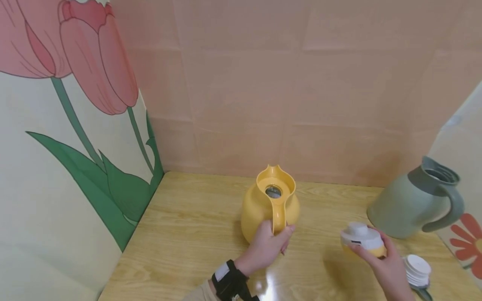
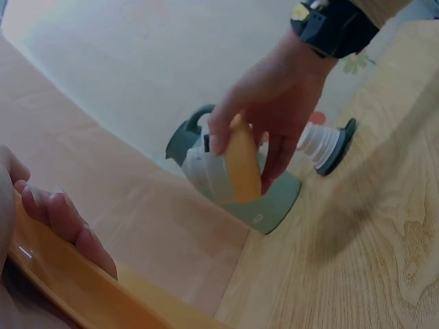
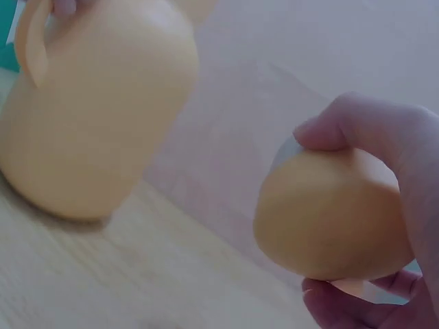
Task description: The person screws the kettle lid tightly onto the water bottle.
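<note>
A yellow thermos jug [image 1: 250, 209] stands on the table with its mouth uncovered and its spout toward the back wall. My left hand [image 1: 263, 246] grips the jug's handle [image 1: 279, 215]. Off to the right, my right hand [image 1: 389, 263] holds a yellow and white stopper lid [image 1: 361, 238] above the table, its white side up. The right wrist view shows thumb and fingers around the lid's yellow part [image 3: 329, 212]. In the left wrist view the lid's white part [image 2: 209, 171] faces away from the palm.
A grey-green thermos jug [image 1: 406, 205] stands at the right, with its mouth uncovered. Nearer the front lies a white stopper with a dark green top [image 1: 417, 267]. A pink wall covering [image 1: 241, 92] rises behind the wooden table [image 1: 188, 217].
</note>
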Demonstrator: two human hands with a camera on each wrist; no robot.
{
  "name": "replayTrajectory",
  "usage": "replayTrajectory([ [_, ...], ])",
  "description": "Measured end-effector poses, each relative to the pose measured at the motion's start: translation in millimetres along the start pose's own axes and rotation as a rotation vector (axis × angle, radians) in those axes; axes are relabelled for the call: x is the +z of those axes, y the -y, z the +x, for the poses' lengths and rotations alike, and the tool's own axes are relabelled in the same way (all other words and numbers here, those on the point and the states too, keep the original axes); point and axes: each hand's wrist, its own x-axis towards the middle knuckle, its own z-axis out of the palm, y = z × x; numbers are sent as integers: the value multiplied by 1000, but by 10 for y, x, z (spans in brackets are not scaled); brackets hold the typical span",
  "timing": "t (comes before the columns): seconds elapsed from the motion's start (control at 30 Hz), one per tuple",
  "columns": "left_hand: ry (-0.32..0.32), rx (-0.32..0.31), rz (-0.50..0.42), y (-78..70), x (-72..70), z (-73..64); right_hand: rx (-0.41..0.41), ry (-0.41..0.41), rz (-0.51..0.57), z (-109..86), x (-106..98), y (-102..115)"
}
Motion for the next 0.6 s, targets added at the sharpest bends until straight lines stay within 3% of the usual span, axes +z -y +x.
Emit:
replayTrajectory([
  [0.27, 3, -15, 2, -13, -4, -8, -145, 19, 429, -50, 72, 304],
  [0.6, 8, -25, -7, -26, -5, -9, -372, 27, 702, -30, 60, 807],
])
